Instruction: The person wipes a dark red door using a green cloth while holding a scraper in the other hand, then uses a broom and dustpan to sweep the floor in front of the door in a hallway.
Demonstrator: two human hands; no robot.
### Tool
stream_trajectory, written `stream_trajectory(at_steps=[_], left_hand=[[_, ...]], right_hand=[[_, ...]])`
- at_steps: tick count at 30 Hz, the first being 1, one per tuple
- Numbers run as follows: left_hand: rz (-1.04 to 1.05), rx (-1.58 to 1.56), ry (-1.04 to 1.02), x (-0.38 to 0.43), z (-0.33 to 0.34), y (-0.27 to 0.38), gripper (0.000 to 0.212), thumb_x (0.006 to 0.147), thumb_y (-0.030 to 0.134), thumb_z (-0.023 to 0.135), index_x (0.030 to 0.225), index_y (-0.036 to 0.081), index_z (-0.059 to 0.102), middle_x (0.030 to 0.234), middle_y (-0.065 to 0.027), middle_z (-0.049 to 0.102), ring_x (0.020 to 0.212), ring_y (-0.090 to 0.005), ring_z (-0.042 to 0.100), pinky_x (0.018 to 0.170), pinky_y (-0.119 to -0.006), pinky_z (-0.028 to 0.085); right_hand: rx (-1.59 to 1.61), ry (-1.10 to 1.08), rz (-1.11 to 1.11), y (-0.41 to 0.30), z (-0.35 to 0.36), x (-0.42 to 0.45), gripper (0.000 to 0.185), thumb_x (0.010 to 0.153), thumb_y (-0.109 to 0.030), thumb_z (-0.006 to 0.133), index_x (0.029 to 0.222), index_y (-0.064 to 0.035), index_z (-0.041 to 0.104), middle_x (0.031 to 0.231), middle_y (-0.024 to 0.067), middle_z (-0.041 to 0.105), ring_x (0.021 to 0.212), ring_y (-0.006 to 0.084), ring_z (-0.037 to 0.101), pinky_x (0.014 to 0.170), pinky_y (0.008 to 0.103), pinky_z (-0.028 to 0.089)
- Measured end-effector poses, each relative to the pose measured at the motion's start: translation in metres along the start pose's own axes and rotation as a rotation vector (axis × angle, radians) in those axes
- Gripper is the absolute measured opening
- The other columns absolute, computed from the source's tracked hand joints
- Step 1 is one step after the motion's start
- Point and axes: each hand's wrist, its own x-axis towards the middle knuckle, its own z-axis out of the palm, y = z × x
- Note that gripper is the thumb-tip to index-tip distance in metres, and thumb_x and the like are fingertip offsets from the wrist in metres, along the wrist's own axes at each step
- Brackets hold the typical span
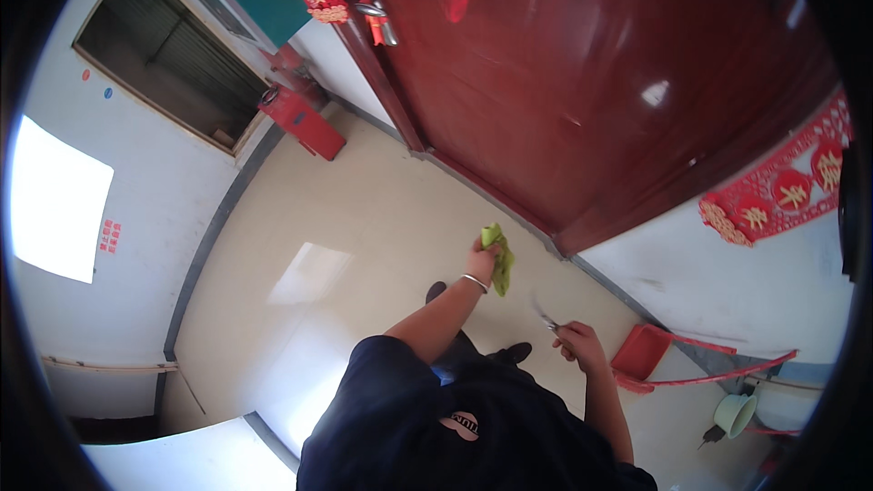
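Note:
Out in front of the body, my left hand (483,258) is closed around a crumpled yellow-green cloth (502,266), part of which hangs below the fingers. A silver-coloured bangle is on that wrist. To the right and lower in the picture, my right hand (578,343) grips the handle of a slim metal tool (548,320). Its far end is blurred and looks like a blade, but its exact kind cannot be told. The cloth and the tool are apart, both above the pale tiled floor (382,218).
A closed dark red door (532,82) with a metal handle (373,10) stands ahead. A red box-shaped bin (303,124) is by the left wall. At right are a red chair (641,354) and a pale green bucket (735,414). My shoes (520,352) are on the floor.

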Motion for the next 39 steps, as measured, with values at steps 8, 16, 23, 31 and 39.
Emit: stream_trajectory(at_steps=[8,16,23,31,39], left_hand=[[0.161,-0.592,0.097,0.138,-0.182,0.148,0.042,0.089,0.035,0.034,0.113,0.005,0.052,0.106,-0.0127,0.058,0.097,-0.0275,0.055,0.091,-0.042,0.041],[0.788,-0.309,0.193,0.335,-0.166,0.424,0.043,0.079,0.005,0.059,0.121,0.001,0.051,0.108,-0.0107,0.058,0.091,-0.0201,0.058,0.074,-0.030,0.050],[1.120,0.061,0.336,0.479,-0.156,0.500,0.036,0.071,0.007,0.071,0.105,0.004,0.060,0.099,-0.0074,0.056,0.087,-0.0165,0.054,0.078,-0.028,0.045],[0.949,0.268,0.423,0.548,-0.169,0.393,0.034,0.060,0.004,0.075,0.086,0.007,0.054,0.092,-0.0092,0.050,0.087,-0.0256,0.049,0.080,-0.035,0.041],[0.360,-0.419,0.553,0.613,-0.240,0.326,0.028,0.074,0.001,0.065,0.099,0.003,0.053,0.094,-0.0105,0.056,0.087,-0.0191,0.056,0.074,-0.029,0.047]], right_hand=[[0.110,0.493,0.288,0.094,0.031,0.066,0.020,0.084,-0.023,0.051,0.079,-0.0034,0.050,0.065,0.0108,0.056,0.043,0.0137,0.047,0.034,0.0249,0.035],[-0.076,0.447,0.372,0.005,0.193,0.176,0.026,0.082,-0.023,0.055,0.079,0.0022,0.054,0.064,0.0122,0.056,0.042,0.0139,0.047,0.037,0.0263,0.037],[0.009,0.284,0.338,-0.065,0.308,0.244,0.016,0.086,-0.017,0.054,0.087,-0.0007,0.055,0.065,0.0090,0.059,0.044,0.0104,0.049,0.037,0.0237,0.037],[-0.214,0.319,0.533,-0.053,0.324,0.273,0.018,0.086,-0.017,0.055,0.087,0.0005,0.055,0.064,0.0095,0.059,0.043,0.0110,0.049,0.038,0.0248,0.038],[-0.199,0.392,0.503,-0.098,0.317,0.319,0.019,0.087,-0.019,0.053,0.086,-0.0001,0.053,0.067,0.0090,0.058,0.043,0.0088,0.047,0.037,0.0228,0.035]])
